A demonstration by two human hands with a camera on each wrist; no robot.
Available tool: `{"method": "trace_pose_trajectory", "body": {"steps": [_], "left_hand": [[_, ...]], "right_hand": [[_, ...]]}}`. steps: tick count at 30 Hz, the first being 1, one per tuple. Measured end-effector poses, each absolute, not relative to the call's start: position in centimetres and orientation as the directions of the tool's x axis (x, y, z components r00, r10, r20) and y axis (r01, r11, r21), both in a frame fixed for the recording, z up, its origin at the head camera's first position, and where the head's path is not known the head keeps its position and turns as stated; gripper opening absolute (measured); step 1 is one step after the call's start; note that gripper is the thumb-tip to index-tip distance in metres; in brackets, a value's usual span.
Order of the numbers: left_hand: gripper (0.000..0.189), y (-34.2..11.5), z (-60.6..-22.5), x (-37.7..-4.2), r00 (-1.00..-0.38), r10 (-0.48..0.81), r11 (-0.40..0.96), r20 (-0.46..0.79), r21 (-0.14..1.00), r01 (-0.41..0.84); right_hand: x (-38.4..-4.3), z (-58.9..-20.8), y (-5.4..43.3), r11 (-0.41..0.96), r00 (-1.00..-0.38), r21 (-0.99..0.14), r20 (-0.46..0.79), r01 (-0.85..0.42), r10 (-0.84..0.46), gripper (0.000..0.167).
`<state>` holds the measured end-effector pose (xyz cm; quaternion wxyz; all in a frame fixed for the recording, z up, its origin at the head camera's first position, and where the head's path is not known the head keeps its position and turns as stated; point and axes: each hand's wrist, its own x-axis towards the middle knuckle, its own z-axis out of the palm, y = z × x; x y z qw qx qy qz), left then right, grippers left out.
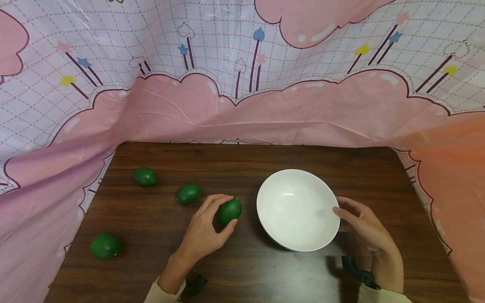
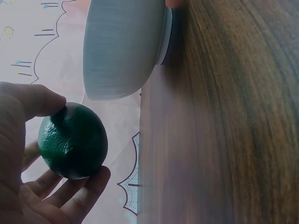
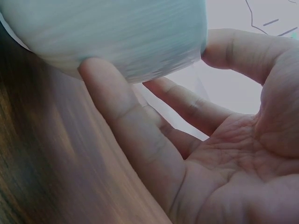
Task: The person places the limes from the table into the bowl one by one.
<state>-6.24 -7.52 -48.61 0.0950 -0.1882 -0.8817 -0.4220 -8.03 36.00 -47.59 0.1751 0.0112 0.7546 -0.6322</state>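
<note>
My left hand (image 1: 202,233) grips a dark green lime (image 1: 229,211) between thumb and fingers, left of the white bowl (image 1: 297,210). In the left wrist view the lime (image 2: 73,141) shows a dimpled, shiny skin and is held up off the wood, with the bowl's outer wall (image 2: 124,46) beyond it. My right hand (image 1: 369,231) holds the bowl at its right side, thumb on the rim and fingers against the outside. The right wrist view shows those fingers (image 3: 140,135) along the lower wall. Inside, the bowl holds nothing.
Three more limes lie on the dark wooden table (image 1: 273,277): one at the back left (image 1: 144,176), one beyond the left hand (image 1: 189,193), one at the front left (image 1: 105,245). A patterned cloth (image 1: 242,111) hangs behind and along both sides.
</note>
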Motion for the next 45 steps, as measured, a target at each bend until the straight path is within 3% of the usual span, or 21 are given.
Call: {"method": "trace_pose_trajectory", "body": {"steps": [45], "left_hand": [[0.057, -7.01, -48.42, -6.88, -0.911, 0.285, 0.555, 0.298, 0.724, 0.41]], "right_hand": [[-8.17, -47.48, 35.94, 0.235, -0.937, -0.939, -0.297, 0.253, -0.181, 0.041]]}}
